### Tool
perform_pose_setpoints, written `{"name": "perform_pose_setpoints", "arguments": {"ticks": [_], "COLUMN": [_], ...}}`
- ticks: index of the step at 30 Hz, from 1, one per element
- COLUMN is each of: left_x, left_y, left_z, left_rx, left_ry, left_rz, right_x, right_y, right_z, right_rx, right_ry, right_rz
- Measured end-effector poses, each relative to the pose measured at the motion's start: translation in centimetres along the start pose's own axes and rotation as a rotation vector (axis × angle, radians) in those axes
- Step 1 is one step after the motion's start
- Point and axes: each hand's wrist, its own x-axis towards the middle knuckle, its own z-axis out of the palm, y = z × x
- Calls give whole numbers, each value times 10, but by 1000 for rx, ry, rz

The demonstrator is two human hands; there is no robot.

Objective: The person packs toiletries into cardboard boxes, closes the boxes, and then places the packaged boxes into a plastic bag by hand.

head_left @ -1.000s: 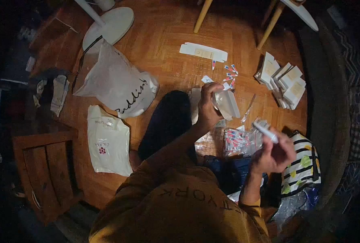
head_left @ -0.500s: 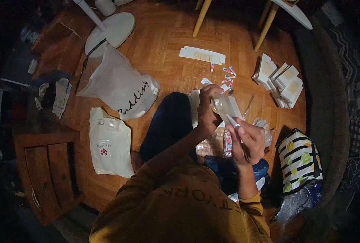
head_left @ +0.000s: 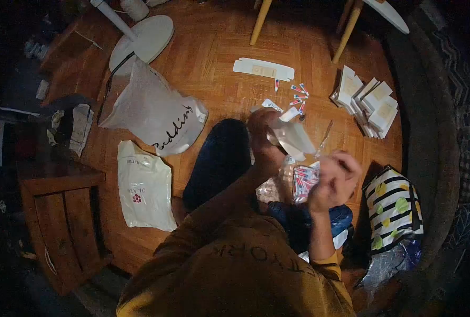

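Note:
My left hand [head_left: 265, 138] is wrapped around a small white carton [head_left: 294, 138], held tilted above the floor between my legs. Just to its right is my right hand [head_left: 336, 179], smeared by motion with its fingers curled; whether anything sits in them cannot be made out. Below the carton, a clear bag of small red, white and blue tubes [head_left: 304, 182] lies close to my right hand. Several loose small tubes [head_left: 299, 96] are scattered beyond the hands, near a flattened white carton [head_left: 264, 69].
Stacked white cartons [head_left: 369, 103] lie to the right. A striped bag [head_left: 393, 211] stands nearer me. On the left are a translucent drawstring bag [head_left: 155, 113], a cream plastic bag [head_left: 145, 185] and a wooden cabinet [head_left: 60, 182]. Stool legs [head_left: 348, 31] rise at the back.
My right hand has drawn back slightly right from the carton's end. The white pointed tube it held is no longer visible. The carton has tilted in my left hand.

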Motion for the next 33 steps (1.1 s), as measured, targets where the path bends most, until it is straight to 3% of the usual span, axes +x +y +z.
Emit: {"name": "perform_pose_setpoints", "arguments": {"ticks": [2,4,6,8,10,11,13,16,18,20,22,23,25,31,33], "left_x": [10,11,6,3,-2,-1,1,2,2,0,2,1,-2,-1,4], "left_y": [3,-5,-17,-24,-29,-30,-34,-36,-43,-41,-29,-26,-19,6,18], "left_z": [-11,-20,-20,-18,-18,-17,-17,-18,-15,-16,-10,-6,0,11,11], "left_rx": [47,133,135,142,105,109,146,191,245,306,234,222,33,-113,-41], "left_ry": [-21,-66,-64,-56,-59,-55,-22,-62,-84,-109,-93,-97,-65,-38,-9], "left_rz": [15,-39,-63,-86,-159,-158,-73,-126,-70,-19,-40,-34,-70,-151,-18], "right_x": [1,0,-32,-76,-128,-137,-151,-157,-155,-67,-23,-8,7,4,3], "right_y": [27,75,139,209,236,233,219,213,221,123,60,38,5,-29,-34], "right_z": [4,4,21,43,68,75,84,79,74,57,35,24,6,-2,-6], "right_rx": [-63,-181,-83,-220,-301,-297,-474,-408,37,277,171,164,97,-1,-27], "right_ry": [295,197,28,-430,-516,-518,-440,-432,-217,127,280,290,215,123,109], "right_rz": [294,394,649,867,559,555,610,685,689,832,594,588,12,-159,-162]}}
